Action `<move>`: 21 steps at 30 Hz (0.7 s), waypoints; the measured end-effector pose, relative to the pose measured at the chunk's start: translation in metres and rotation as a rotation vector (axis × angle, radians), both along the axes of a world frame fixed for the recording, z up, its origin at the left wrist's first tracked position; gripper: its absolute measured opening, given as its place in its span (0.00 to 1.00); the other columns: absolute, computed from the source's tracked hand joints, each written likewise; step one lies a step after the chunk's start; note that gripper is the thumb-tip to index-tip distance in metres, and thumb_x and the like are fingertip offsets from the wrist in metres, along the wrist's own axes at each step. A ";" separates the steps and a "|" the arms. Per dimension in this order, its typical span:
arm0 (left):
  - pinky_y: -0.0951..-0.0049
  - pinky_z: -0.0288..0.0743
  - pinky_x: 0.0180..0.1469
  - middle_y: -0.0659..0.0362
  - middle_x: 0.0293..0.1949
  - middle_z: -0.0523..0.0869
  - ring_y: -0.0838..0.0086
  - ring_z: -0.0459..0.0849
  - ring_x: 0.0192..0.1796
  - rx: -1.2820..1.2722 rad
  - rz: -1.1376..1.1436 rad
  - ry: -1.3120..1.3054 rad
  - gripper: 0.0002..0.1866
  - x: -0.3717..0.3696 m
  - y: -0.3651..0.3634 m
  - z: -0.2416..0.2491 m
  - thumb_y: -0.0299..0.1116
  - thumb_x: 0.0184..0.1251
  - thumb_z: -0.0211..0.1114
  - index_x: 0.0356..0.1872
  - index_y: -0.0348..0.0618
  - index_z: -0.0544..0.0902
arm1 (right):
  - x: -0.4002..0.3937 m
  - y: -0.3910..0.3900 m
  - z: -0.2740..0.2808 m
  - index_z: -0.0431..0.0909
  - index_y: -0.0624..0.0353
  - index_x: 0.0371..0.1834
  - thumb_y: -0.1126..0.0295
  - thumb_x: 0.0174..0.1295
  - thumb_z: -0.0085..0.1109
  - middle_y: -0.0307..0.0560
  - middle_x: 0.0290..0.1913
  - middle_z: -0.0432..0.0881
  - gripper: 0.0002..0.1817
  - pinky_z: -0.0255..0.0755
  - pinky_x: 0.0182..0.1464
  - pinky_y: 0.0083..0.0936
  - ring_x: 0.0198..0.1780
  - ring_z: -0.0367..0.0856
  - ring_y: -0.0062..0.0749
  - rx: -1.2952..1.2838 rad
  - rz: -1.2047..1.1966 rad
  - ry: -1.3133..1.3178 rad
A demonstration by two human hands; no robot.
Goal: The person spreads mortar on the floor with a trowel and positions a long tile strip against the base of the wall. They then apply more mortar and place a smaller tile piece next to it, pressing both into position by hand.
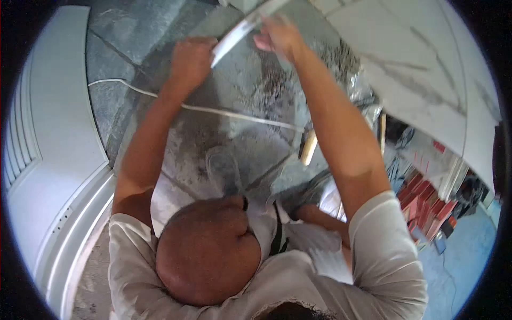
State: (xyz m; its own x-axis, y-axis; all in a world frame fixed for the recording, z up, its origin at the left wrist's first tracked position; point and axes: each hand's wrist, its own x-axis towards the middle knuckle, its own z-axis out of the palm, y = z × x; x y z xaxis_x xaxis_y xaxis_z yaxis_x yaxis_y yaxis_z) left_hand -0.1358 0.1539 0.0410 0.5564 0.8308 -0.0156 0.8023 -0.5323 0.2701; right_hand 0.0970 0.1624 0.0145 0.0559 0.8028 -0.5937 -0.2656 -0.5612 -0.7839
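My left hand is closed around the near end of a long, narrow white strip. From there the strip rises toward the top of the view, and its far part runs out of frame. My right hand is beside the strip further along, its fingers smeared by motion, so I cannot make out whether they touch or grip it. A stained grey tiled floor lies below both hands.
A thin white cable crosses the floor under my forearms. White louvred door panel stands left; a marble-patterned surface is at right. A yellowish handle-like piece and several red boxes lie right, among clutter.
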 end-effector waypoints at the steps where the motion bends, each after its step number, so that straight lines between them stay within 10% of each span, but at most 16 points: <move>1: 0.59 0.74 0.48 0.51 0.42 0.85 0.57 0.82 0.46 -0.033 -0.033 0.012 0.14 -0.003 0.001 -0.005 0.30 0.58 0.64 0.47 0.40 0.83 | -0.002 0.010 -0.018 0.44 0.59 0.76 0.58 0.67 0.58 0.59 0.55 0.75 0.41 0.83 0.42 0.33 0.43 0.82 0.40 0.010 0.038 0.040; 3: 0.61 0.75 0.46 0.51 0.37 0.85 0.58 0.83 0.39 0.044 -0.036 -0.160 0.15 -0.006 0.006 -0.012 0.31 0.58 0.67 0.47 0.41 0.83 | -0.008 0.012 -0.026 0.48 0.63 0.75 0.58 0.67 0.58 0.60 0.57 0.75 0.40 0.84 0.41 0.31 0.40 0.83 0.38 0.015 0.055 0.085; 5: 0.62 0.76 0.45 0.51 0.36 0.84 0.59 0.83 0.37 0.005 -0.035 -0.172 0.15 -0.005 0.005 -0.013 0.31 0.59 0.68 0.47 0.41 0.83 | -0.016 0.006 -0.012 0.32 0.41 0.79 0.52 0.71 0.51 0.49 0.66 0.69 0.43 0.78 0.52 0.35 0.55 0.75 0.41 0.015 0.141 0.042; 12: 0.65 0.77 0.43 0.51 0.36 0.85 0.63 0.84 0.37 -0.029 0.007 -0.299 0.16 -0.003 0.009 -0.019 0.31 0.61 0.68 0.49 0.40 0.83 | -0.036 0.011 -0.023 0.31 0.38 0.79 0.53 0.71 0.51 0.53 0.63 0.70 0.43 0.78 0.53 0.36 0.57 0.74 0.44 -0.071 0.018 0.087; 18: 0.63 0.77 0.43 0.50 0.39 0.84 0.61 0.84 0.38 0.061 -0.010 -0.265 0.14 -0.004 0.009 -0.024 0.29 0.61 0.67 0.48 0.38 0.82 | -0.038 0.005 -0.002 0.38 0.48 0.79 0.47 0.67 0.54 0.62 0.72 0.62 0.45 0.71 0.62 0.43 0.66 0.68 0.50 0.057 -0.037 0.029; 21: 0.57 0.75 0.48 0.48 0.40 0.83 0.53 0.82 0.44 0.010 0.062 -0.278 0.13 0.000 0.002 -0.018 0.27 0.60 0.64 0.47 0.38 0.82 | -0.045 0.004 0.011 0.43 0.63 0.76 0.61 0.67 0.58 0.62 0.64 0.69 0.43 0.85 0.40 0.32 0.45 0.82 0.42 0.023 -0.099 -0.107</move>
State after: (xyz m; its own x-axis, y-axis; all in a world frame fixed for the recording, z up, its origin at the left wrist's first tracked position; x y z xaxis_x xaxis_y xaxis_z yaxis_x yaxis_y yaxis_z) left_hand -0.1356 0.1560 0.0234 0.4860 0.8629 0.1387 0.7292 -0.4878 0.4798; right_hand 0.0520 0.1666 0.0259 0.1975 0.8035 -0.5615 -0.2325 -0.5181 -0.8231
